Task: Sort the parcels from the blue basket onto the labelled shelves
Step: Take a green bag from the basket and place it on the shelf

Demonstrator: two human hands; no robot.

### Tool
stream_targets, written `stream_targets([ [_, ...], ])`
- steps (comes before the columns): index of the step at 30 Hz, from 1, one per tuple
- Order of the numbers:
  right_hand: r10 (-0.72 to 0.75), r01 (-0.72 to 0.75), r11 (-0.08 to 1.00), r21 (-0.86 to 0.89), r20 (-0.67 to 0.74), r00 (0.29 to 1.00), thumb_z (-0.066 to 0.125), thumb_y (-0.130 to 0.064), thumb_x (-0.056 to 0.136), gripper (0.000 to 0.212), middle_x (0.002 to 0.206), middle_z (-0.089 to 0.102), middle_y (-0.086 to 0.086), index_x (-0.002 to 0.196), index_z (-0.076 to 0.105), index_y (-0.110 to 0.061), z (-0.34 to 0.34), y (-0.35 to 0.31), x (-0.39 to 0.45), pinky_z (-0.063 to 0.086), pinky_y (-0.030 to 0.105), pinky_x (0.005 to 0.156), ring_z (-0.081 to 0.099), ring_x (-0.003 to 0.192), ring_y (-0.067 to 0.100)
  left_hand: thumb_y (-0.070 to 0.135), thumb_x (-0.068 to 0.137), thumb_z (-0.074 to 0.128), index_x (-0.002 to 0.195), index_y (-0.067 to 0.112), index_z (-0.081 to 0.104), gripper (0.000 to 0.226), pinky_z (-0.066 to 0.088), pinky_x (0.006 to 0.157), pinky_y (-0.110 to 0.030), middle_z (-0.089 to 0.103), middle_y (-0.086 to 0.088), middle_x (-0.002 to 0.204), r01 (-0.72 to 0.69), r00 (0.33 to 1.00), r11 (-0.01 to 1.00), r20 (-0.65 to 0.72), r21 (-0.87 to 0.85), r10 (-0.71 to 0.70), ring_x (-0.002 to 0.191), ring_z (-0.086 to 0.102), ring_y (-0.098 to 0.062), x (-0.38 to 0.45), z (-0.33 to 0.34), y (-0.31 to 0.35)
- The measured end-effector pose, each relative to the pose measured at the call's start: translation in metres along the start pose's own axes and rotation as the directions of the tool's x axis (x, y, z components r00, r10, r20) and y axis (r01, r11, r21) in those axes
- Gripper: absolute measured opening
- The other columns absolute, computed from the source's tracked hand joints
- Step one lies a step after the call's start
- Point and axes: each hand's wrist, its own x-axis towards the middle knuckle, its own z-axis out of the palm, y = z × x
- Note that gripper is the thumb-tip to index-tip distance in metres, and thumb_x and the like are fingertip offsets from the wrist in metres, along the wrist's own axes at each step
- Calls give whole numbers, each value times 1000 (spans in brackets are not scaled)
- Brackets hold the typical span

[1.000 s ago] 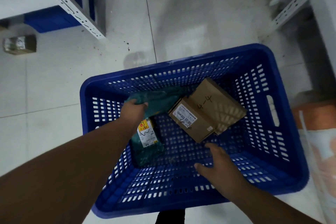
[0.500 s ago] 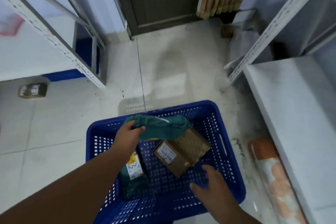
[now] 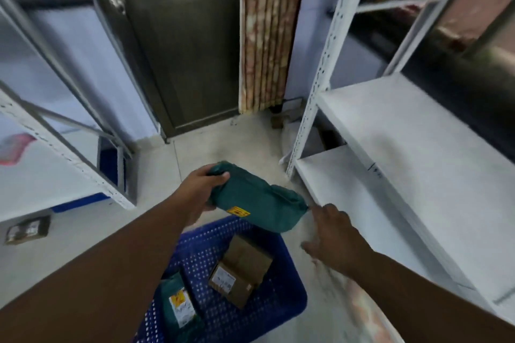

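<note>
Gripping one end of a green soft parcel (image 3: 256, 199), the left hand (image 3: 199, 191) holds it in the air above the far rim of the blue basket (image 3: 281, 312), thumb over the top edge and fingers curled beneath. A yellow label shows on the parcel's near side (its print is too blurred to read). At the parcel's other end the right hand (image 3: 333, 234) is spread with its fingers relaxed, the index fingertip just at the corner of the green wrap; whether it actually touches cannot be told, and it clasps nothing. Down in the basket, which stands on the pale tiled floor (image 3: 211, 147), lie a brown cardboard box (image 3: 239, 273) with a white shipping label and, to its left, a second green parcel (image 3: 178, 306) bearing a yellow and white label. White metal shelves (image 3: 404, 153) stand to the right, just beside the right hand, and another white rack (image 3: 55, 147) stands to the left. Well apart on the floor at the left lies a small brown package (image 3: 28, 230). Straight ahead is a dark door (image 3: 184, 58).
</note>
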Motion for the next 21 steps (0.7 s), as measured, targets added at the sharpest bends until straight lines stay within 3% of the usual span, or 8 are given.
stream_targets([
  [2, 204, -173, 914, 367, -49, 978, 68, -59, 89, 85, 151, 40, 11, 156, 31, -22, -48, -4, -15, 46, 37, 102, 46, 134, 32, 11, 99, 66, 129, 16, 67, 29, 53, 94, -52, 68, -13, 128, -38, 998, 999, 55, -14, 39, 116, 63, -34, -22, 17, 49],
  [4, 394, -282, 613, 738, 23, 919, 69, -62, 89, 90, 156, 40, 12, 157, 31, -18, -96, -8, -29, 49, 43, 105, 49, 134, 33, 3, 98, 58, 125, 8, 67, 29, 57, 96, -51, 68, -19, 130, -73, 993, 992, 83, -101, 82, 115, 65, -35, -45, 32, 97],
  [7, 448, -277, 269, 922, 135, 884, 72, -68, 82, 93, 152, 45, 11, 154, 35, -22, -160, -4, -52, 51, 57, 105, 52, 127, 39, -5, 87, 38, 120, -3, 66, 44, 55, 104, -51, 68, -26, 130, -102, 972, 937, 166, -335, 165, 110, 68, -36, -82, 57, 165],
  [10, 387, -247, 109, 963, 188, 903, 76, -73, 74, 94, 145, 49, 18, 147, 41, -25, -218, 1, -86, 54, 62, 100, 58, 120, 46, 3, 70, 40, 122, -6, 64, 58, 57, 101, -47, 66, -28, 132, -121, 932, 870, 246, -478, 266, 108, 68, -37, -120, 84, 224],
  [13, 236, -192, 69, 979, 171, 957, 86, -76, 54, 108, 137, 58, 19, 143, 45, -31, -256, 6, -113, 56, 59, 99, 65, 115, 44, 11, 64, 49, 123, -2, 70, 63, 43, 116, -56, 61, -28, 143, -113, 907, 815, 277, -568, 318, 126, 62, -44, -150, 118, 266],
  [15, 179, -92, 104, 990, 72, 981, 92, -71, 45, 119, 131, 65, 14, 147, 43, -35, -276, 9, -132, 56, 53, 100, 67, 115, 38, 14, 78, 45, 98, -1, 82, 46, 50, 105, -53, 72, -29, 126, -102, 908, 811, 279, -576, 312, 108, 72, -43, -172, 146, 287],
  [17, 146, -8, 144, 990, -14, 989, 94, -64, 44, 118, 128, 67, 6, 148, 44, -37, -291, 7, -151, 52, 47, 101, 63, 117, 30, 20, 94, 38, 83, 2, 85, 52, 53, 90, -47, 79, -24, 104, -73, 895, 795, 313, -602, 319, 84, 78, -38, -194, 170, 302],
  [21, 49, 70, 263, 962, -86, 995, 92, -47, 64, 98, 130, 68, -8, 148, 42, -39, -319, 2, -168, 41, 45, 110, 61, 120, 11, 18, 84, 44, 104, 0, 81, 46, 51, 102, -48, 74, -24, 125, -48, 874, 726, 322, -686, 363, 108, 73, -39, -219, 202, 323],
])
